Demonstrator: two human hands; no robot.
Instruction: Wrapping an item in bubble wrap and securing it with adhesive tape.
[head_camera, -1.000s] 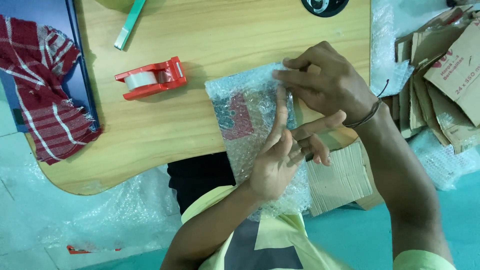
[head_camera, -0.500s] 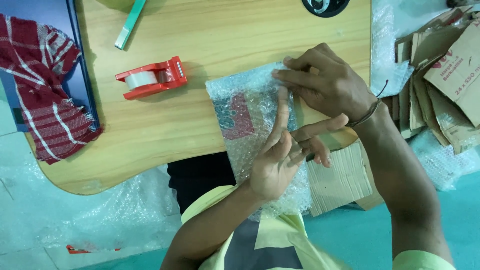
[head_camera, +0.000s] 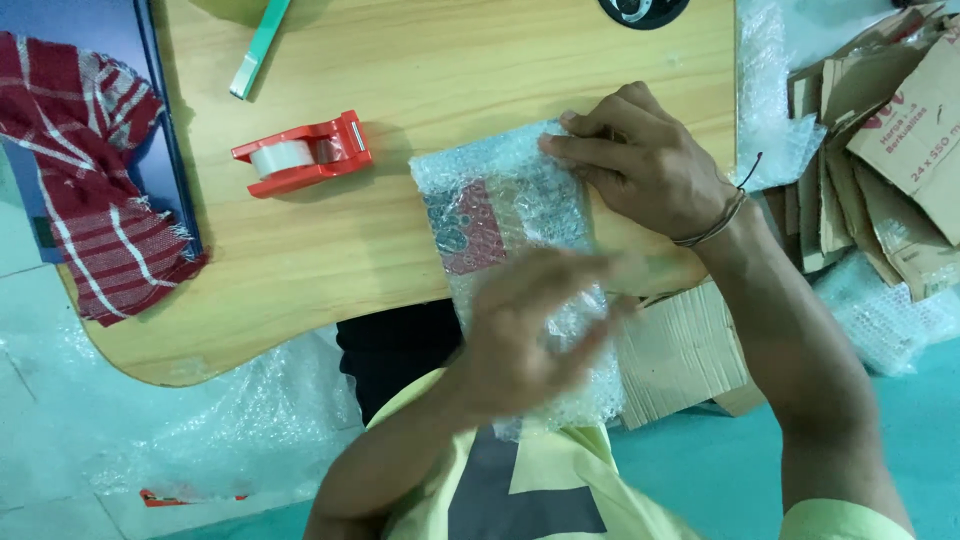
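On wooden table (head_camera: 300, 270): right hand (head_camera: 640, 165) presses bubble-wrapped packet (head_camera: 500, 210); left hand (head_camera: 530, 335) blurred.

Pale yellow short-sleeved shirt (head_camera: 520, 500) with a dark grey block shape on the front. Forearms bare. Right wrist: thin dark cord bracelet (head_camera: 715, 225), loose knotted end sticking up. Both hands bare, no rings visible.
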